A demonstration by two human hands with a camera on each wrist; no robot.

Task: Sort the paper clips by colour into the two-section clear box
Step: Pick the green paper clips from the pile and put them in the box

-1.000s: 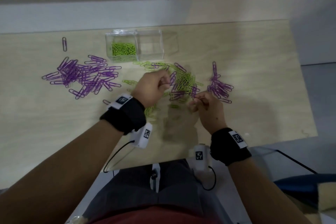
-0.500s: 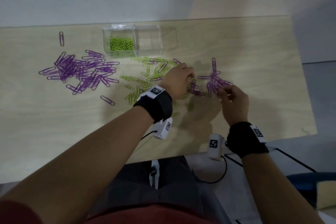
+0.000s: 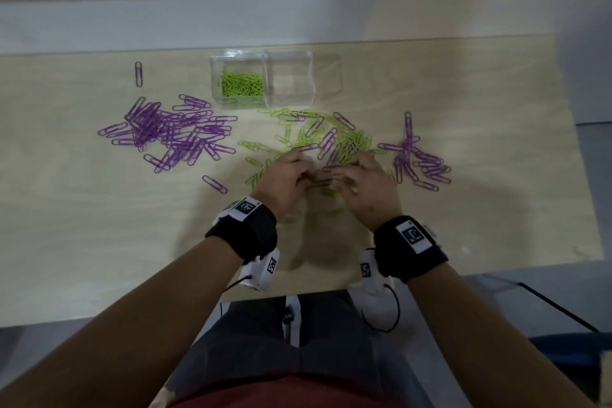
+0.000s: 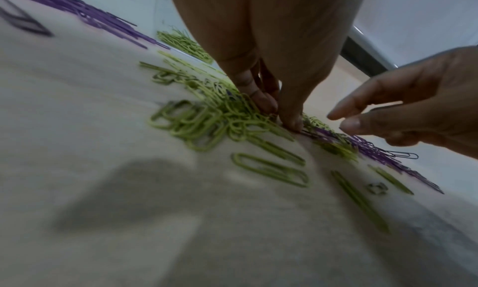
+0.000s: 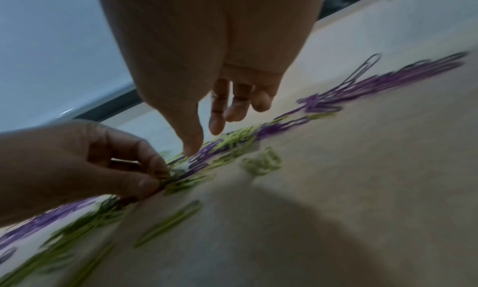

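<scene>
Both hands work the mixed pile [image 3: 334,142] of green and purple paper clips near the middle of the tabletop [image 3: 99,242], just on the near side of the clear box [image 3: 263,58]. The left hand [image 3: 288,175] has thumb and forefinger pinched on a clip at the pile's near edge; the clip's colour I cannot tell. The right hand [image 3: 367,182] hovers just beside it, fingers loosely spread and holding nothing, over purple clips lying roughly across the pile. The box stands toward the far edge, beyond both hands, slightly nearer the left. Its left section [image 3: 241,84] holds green clips only; its right section [image 3: 288,83] looks empty. Sorted purple clips lie in a left heap [image 3: 172,134] and a smaller right heap [image 3: 420,159].
</scene>
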